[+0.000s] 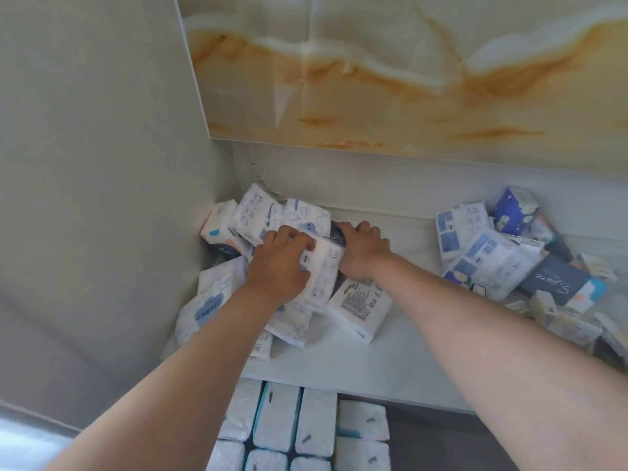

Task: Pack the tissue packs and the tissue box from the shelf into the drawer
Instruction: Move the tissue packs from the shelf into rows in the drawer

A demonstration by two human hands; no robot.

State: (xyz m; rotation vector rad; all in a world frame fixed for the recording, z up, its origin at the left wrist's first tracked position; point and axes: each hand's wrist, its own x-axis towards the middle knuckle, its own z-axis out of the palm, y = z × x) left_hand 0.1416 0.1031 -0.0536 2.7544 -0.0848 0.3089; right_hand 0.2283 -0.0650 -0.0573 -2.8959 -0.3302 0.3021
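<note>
Step in hand: picking from the shelf (390, 355). Nothing is on its way to the drawer yet. Both arms reach far into the left heap (217, 300) of tissue packs, piled in the corner against the wall (102, 164).

Left grip (278, 266): fingers curled over the far edge of a white pack (323, 270) with blue print, thumb on its near face, so it is holding the pack. The pack stands on edge, tilted, resting on the packs beneath.

Right grip (363, 253): just right of that pack and touching it, fingers hooked over a dark pack (339, 232) behind. It seems to hold it, though the palm hides most of it.

Drawer (428, 436): at the near edge of view, below the shelf front, open. White packs stand upright in tidy rows on its left; the right shows dark bare floor. Judged part-filled, with much left on the shelf.

Right heap (492, 256): untouched, well apart from the hands. It includes a dark box (557, 280) with white script, probably the tissue box.

Next move, as judged: lift both packs clear of the heap without dragging neighbours off the shelf front, bring them near and down, and slot them upright beside the standing rows. Risk: loose packs under the white one may slide when it lifts.
</note>
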